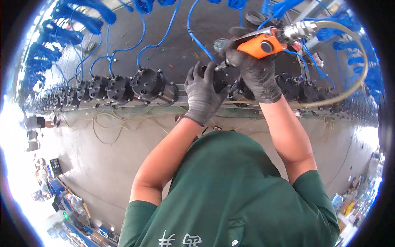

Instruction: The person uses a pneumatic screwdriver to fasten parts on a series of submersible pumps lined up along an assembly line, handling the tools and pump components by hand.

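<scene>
My right hand (260, 78), in a dark grey work glove, grips an orange air screwdriver (260, 44). Its metal bit end points left and reaches the top of a black cylindrical unit (221, 77) on the bench edge. My left hand (204, 92), gloved in grey, wraps its fingers around that unit's left side and hides much of it. A blue cable (199, 43) runs from the unit toward the back. Whether the bit sits on a screw is too small to tell.
Similar black units (147, 84) with blue cables stand in a row along the bench edge, both sides of my hands. A pale air hose (364, 53) loops from the tool around the right. Coiled blue cables (70, 35) line the far side. Thin hoses (119, 123) lie on the floor.
</scene>
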`<state>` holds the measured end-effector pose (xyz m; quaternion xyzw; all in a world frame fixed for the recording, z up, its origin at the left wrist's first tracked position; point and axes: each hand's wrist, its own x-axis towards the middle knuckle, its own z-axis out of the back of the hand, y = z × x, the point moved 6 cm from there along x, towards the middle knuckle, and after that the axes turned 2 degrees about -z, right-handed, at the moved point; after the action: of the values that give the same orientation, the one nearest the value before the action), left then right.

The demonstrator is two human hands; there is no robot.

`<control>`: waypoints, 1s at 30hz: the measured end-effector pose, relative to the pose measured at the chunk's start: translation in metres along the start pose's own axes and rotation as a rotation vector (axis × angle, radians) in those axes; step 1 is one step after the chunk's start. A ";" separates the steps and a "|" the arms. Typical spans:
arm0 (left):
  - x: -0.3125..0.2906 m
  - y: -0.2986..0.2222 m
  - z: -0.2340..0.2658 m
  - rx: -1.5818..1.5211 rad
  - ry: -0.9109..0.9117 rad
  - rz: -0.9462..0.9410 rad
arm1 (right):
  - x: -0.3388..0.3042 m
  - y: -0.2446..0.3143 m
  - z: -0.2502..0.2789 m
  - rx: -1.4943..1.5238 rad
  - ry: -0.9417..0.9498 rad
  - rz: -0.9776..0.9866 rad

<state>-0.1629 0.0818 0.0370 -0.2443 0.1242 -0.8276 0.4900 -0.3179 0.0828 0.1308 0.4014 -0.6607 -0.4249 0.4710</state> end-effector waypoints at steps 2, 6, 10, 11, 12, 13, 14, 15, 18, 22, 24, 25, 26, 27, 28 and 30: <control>0.012 -0.005 -0.018 0.034 0.018 -0.024 | -0.002 0.007 0.023 -0.061 -0.048 0.069; 0.032 -0.016 -0.029 0.133 0.130 -0.146 | -0.017 0.006 0.051 0.061 -0.095 0.055; 0.051 0.003 -0.011 0.018 0.198 -0.433 | -0.037 0.002 0.056 0.168 -0.127 0.033; 0.054 0.008 -0.009 0.014 0.243 -0.476 | -0.041 0.001 0.059 0.113 -0.125 0.019; 0.055 0.012 -0.007 0.007 0.291 -0.520 | -0.044 -0.003 0.064 0.115 -0.139 0.024; 0.057 0.016 -0.004 -0.002 0.338 -0.563 | -0.045 -0.011 0.066 0.129 -0.116 0.010; 0.055 0.021 -0.001 -0.022 0.373 -0.587 | -0.047 -0.017 0.066 0.144 -0.089 -0.006; 0.051 0.022 0.000 0.002 0.375 -0.608 | -0.049 -0.019 0.067 0.147 -0.097 -0.001; 0.034 0.008 0.011 0.048 0.211 -0.612 | -0.055 -0.022 0.068 0.183 -0.064 -0.009; -0.025 -0.016 -0.032 0.142 0.411 -0.938 | -0.056 -0.038 0.073 0.128 -0.062 -0.046; -0.050 -0.043 -0.054 0.196 0.673 -1.085 | -0.054 -0.026 0.070 0.169 -0.097 -0.049; -0.054 -0.042 -0.079 0.195 0.672 -1.077 | -0.052 -0.020 0.065 0.210 -0.118 -0.039; -0.054 -0.027 -0.117 0.397 0.654 -1.043 | -0.050 -0.018 0.063 0.209 -0.111 -0.042; -0.055 -0.010 -0.152 0.609 0.642 -1.005 | -0.048 -0.018 0.056 0.207 -0.098 -0.049; -0.044 -0.005 -0.176 0.613 0.594 -0.946 | -0.047 -0.014 0.051 0.203 -0.105 -0.023; -0.020 -0.007 -0.201 0.464 0.474 -0.816 | -0.045 -0.016 0.048 0.190 -0.107 -0.002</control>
<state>-0.2660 0.0956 -0.1364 0.0360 -0.0604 -0.9893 0.1276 -0.3511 0.1287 0.0936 0.4215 -0.7218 -0.3819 0.3943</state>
